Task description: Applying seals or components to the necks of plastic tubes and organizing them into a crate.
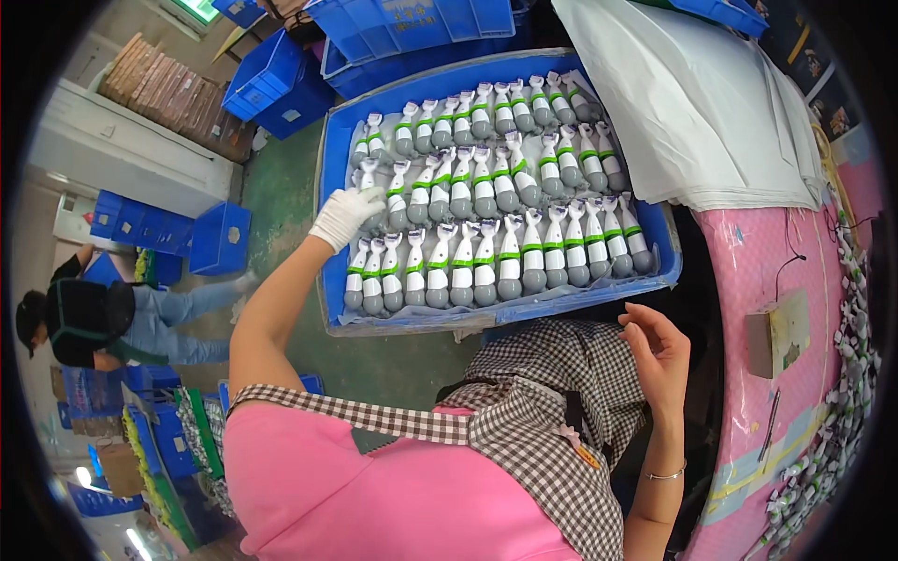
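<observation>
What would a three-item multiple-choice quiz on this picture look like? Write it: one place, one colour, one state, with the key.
1. Where is the gloved left hand?
A. at the left side of the blue tray
B. in a pocket
C. on a keyboard

2. What colour are the bands on the grey-and-white pieces?
A. red
B. green
C. yellow

3. How is the bare right hand?
A. gripping a piece
B. flat on the tray
C. raised, holding nothing

Key:
1 A, the glove lies among the leftmost pieces.
2 B, each piece bears a green ring.
3 C, its fingers hang loose above the checked apron.
</observation>
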Action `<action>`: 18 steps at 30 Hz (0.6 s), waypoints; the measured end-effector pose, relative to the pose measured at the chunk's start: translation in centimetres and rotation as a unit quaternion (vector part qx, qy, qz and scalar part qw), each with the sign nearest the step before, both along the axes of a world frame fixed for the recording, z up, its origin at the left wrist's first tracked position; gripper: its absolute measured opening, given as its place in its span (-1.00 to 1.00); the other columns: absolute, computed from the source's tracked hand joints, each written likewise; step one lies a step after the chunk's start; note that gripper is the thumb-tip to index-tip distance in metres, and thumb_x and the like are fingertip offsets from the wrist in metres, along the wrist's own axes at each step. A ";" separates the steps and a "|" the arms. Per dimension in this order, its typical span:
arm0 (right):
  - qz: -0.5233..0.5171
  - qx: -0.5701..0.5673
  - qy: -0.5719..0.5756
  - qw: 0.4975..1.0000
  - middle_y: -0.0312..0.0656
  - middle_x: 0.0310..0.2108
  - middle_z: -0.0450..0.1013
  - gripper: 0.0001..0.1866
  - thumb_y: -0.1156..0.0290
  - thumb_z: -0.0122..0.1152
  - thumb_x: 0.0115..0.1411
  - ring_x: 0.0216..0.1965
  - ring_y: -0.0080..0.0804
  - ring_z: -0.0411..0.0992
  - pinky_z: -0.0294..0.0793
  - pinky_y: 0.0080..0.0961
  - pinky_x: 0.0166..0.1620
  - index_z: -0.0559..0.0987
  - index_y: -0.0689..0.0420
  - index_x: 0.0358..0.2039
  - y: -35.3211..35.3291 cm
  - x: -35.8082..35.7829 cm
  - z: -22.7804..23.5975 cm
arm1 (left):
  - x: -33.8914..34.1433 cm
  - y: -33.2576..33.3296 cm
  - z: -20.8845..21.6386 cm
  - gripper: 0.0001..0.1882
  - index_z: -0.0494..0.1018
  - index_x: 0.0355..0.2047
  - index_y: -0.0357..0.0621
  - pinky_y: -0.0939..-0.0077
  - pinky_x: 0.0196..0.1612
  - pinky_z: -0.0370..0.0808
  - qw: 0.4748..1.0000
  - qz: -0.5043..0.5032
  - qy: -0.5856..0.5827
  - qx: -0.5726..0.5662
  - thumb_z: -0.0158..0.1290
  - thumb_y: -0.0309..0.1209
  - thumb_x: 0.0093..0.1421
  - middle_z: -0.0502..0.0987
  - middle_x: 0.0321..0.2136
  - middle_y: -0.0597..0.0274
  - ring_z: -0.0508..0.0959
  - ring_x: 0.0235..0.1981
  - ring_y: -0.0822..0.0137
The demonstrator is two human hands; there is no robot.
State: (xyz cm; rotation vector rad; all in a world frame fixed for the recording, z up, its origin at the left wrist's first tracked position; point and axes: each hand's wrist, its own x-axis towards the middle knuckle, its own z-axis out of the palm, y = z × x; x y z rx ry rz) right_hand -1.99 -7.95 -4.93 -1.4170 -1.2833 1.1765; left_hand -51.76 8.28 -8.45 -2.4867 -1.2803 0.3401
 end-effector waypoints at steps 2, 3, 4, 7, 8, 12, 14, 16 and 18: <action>-0.008 -0.006 -0.002 1.000 -0.19 -0.28 0.53 -0.73 0.58 0.12 0.18 -0.29 -0.57 0.47 0.47 -0.66 -0.17 0.52 0.30 -0.09 -0.3 0.1 -0.2 | 0.8 0.4 -0.6 -0.72 0.46 -0.22 0.06 0.32 -0.29 0.49 0.997 -0.015 -0.071 -0.038 -0.09 -0.50 0.06 0.45 -0.10 0.33 0.55 -0.29 0.20; -0.014 -0.013 0.000 1.000 -0.19 -0.28 0.53 -0.74 0.57 0.13 0.18 -0.30 -0.57 0.47 0.47 -0.66 -0.17 0.52 0.30 -0.09 -0.5 0.3 -0.3 | 1.1 0.1 -0.5 -0.69 0.44 -0.17 -0.02 0.29 -0.22 0.50 0.995 0.021 -0.083 -0.059 -0.10 -0.54 0.05 0.43 -0.04 0.25 0.56 -0.26 0.13; -0.014 -0.012 0.000 1.000 -0.19 -0.28 0.53 -0.74 0.57 0.13 0.18 -0.30 -0.57 0.47 0.47 -0.66 -0.17 0.52 0.30 -0.09 -0.7 0.5 -0.4 | 1.0 -0.3 -0.7 -0.69 0.44 -0.17 -0.02 0.29 -0.22 0.50 0.995 0.021 -0.083 -0.057 -0.10 -0.54 0.05 0.43 -0.04 0.25 0.56 -0.26 0.13; -0.029 -0.017 -0.001 0.999 -0.19 -0.30 0.53 -0.75 0.55 0.12 0.19 -0.32 -0.57 0.47 0.47 -0.66 -0.19 0.53 0.30 -0.10 -1.7 1.3 -0.9 | 0.3 -0.9 -1.5 -0.63 0.41 -0.10 -0.16 0.28 -0.08 0.48 0.985 0.011 -0.147 -0.088 -0.10 -0.59 0.04 0.41 0.04 0.06 0.52 -0.11 0.05; -0.042 -0.021 0.012 0.999 -0.19 -0.30 0.53 -0.76 0.55 0.12 0.19 -0.33 -0.56 0.48 0.48 -0.65 -0.19 0.53 0.30 -0.11 -2.1 1.6 -1.1 | 0.2 -1.1 -1.6 -0.63 0.41 -0.10 -0.16 0.28 -0.08 0.48 0.985 0.012 -0.146 -0.086 -0.10 -0.59 0.04 0.41 0.04 0.06 0.52 -0.11 0.05; -0.066 -0.030 0.077 0.994 -0.19 -0.32 0.53 -0.77 0.53 0.13 0.20 -0.34 -0.55 0.48 0.49 -0.64 -0.21 0.53 0.32 -0.13 -2.5 2.9 -2.0 | 0.1 -0.9 -3.5 -0.72 0.48 -0.16 -0.14 0.27 -0.07 0.46 0.929 0.172 -0.307 0.117 -0.06 -0.55 0.10 0.46 -0.07 0.02 0.51 -0.15 0.01; -0.063 -0.036 0.078 0.994 -0.19 -0.32 0.53 -0.77 0.53 0.14 0.20 -0.34 -0.55 0.48 0.49 -0.63 -0.21 0.53 0.32 -0.13 -2.4 2.9 -2.0 | 0.9 -0.8 -4.2 -0.70 0.45 -0.09 -0.16 0.23 -0.01 0.41 0.887 0.280 -0.352 0.101 -0.03 -0.49 0.13 0.44 -0.06 0.00 0.47 -0.07 -0.03; -0.063 -0.039 0.079 0.994 -0.18 -0.31 0.53 -0.77 0.52 0.14 0.20 -0.34 -0.55 0.48 0.50 -0.63 -0.20 0.53 0.32 -0.13 -2.4 3.1 -2.1 | 0.2 -0.6 -6.2 -0.67 0.42 -0.05 -0.14 0.19 0.02 0.38 0.879 0.300 -0.363 0.078 -0.03 -0.45 0.14 0.42 -0.03 -0.04 0.43 -0.03 -0.06; -0.060 -0.033 0.067 0.995 -0.17 -0.31 0.54 -0.77 0.52 0.15 0.20 -0.34 -0.55 0.48 0.50 -0.63 -0.20 0.54 0.32 -0.13 -2.8 3.2 -2.3 | 1.0 -1.1 -6.1 -0.65 0.40 -0.01 -0.10 0.20 0.02 0.39 0.883 0.337 -0.322 0.060 -0.06 -0.45 0.17 0.39 0.01 -0.07 0.43 -0.03 -0.08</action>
